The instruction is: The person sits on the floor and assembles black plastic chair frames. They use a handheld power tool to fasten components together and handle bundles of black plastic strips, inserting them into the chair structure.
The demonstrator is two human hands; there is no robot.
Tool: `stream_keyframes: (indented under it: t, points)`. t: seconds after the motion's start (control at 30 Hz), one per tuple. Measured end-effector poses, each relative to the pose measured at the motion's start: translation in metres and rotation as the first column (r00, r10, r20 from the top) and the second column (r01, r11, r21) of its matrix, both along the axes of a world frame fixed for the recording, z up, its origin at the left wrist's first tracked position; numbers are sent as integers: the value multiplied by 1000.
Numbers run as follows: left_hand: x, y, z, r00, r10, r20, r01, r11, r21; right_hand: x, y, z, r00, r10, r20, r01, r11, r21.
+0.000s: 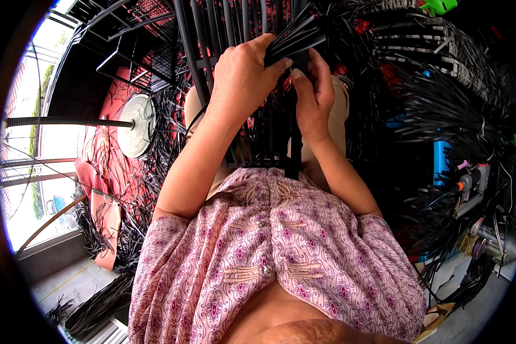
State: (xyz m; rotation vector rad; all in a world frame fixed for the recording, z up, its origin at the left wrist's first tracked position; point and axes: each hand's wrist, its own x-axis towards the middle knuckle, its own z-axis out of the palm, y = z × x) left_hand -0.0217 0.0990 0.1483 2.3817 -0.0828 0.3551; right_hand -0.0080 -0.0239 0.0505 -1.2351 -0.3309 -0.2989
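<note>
My left hand (241, 77) is closed at the top middle, its thumb and fingers pinching a fan of flat black strips (299, 41) that spreads to the upper right. Close beside it, my right hand (314, 103) curls its thumb and fingers round the lower part of the same dark strips. The two thumbs nearly meet. Exactly where the strips run between the fingers is hidden. Behind both hands stands a black slatted frame (229, 26), its long bars reaching down toward my lap between my knees.
Loose black strips cover the floor on both sides. On the left are a round pale base (137, 126) with a dark pole and a red sheet (117, 103). To the right lie tied black strip bundles (458, 109), a grey tool with an orange tip (470, 182) and a blue object (441, 162).
</note>
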Motion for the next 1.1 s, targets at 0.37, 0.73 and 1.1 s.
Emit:
stream_keyframes:
  t: [0.37,0.73,1.1]
  points:
    - [3,11,-3,994,-56,-98,49,996,-75,-1,5,1,998,-53,43,54,998,-42]
    - [1,12,-2,992,-78,-101,64,990,-129,3,6,2,1000,17,-16,-17,1000,-8]
    - [3,17,-2,991,-90,-99,70,979,-191,3,1,15,934,292,-208,-232,934,271]
